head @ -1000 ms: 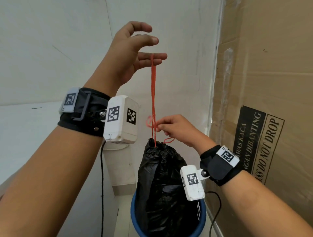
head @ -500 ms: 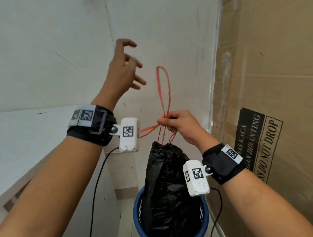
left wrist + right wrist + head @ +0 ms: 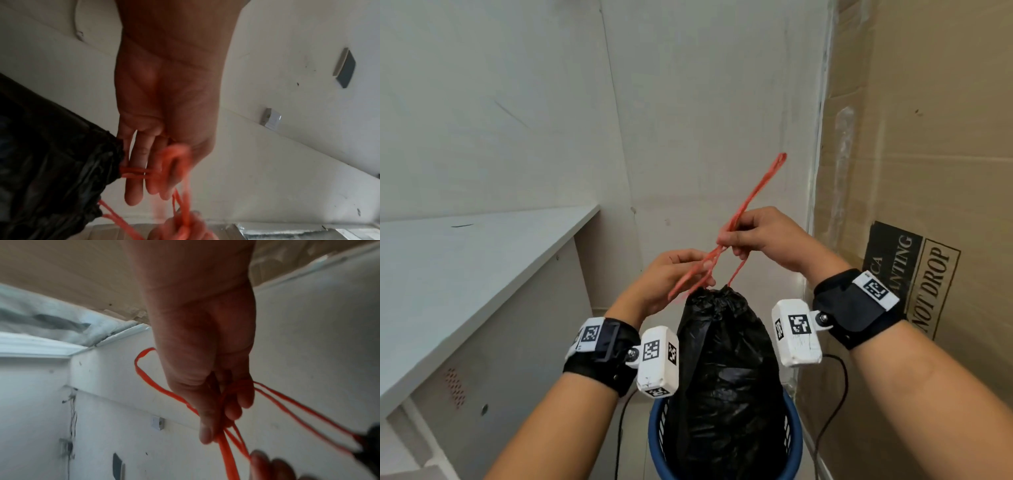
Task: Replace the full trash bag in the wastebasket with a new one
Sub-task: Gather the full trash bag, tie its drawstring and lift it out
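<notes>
A full black trash bag (image 3: pixel 726 377) stands upright in a blue wastebasket (image 3: pixel 792 442), its neck cinched by a red drawstring (image 3: pixel 751 197). My left hand (image 3: pixel 678 274) pinches one drawstring loop just above the bag's neck. My right hand (image 3: pixel 756 236) grips the other loop a little higher and to the right, and its free end sticks up past the fingers. In the left wrist view my left hand (image 3: pixel 162 162) has the drawstring (image 3: pixel 174 154) round its fingers beside the bag (image 3: pixel 51 162). In the right wrist view my right hand (image 3: pixel 216 402) pinches the strands (image 3: pixel 226 451).
A large cardboard box (image 3: pixel 928 171) stands close on the right of the wastebasket. A white counter (image 3: pixel 465 257) with a cabinet under it runs along the left. White walls (image 3: pixel 688 102) close the corner behind. Cables (image 3: pixel 832 404) hang from both wrist cameras.
My left hand let go of the raised loop, dropped from above and took hold of the drawstring near the bag's neck. My right hand rose slightly, and the loop now leans right.
</notes>
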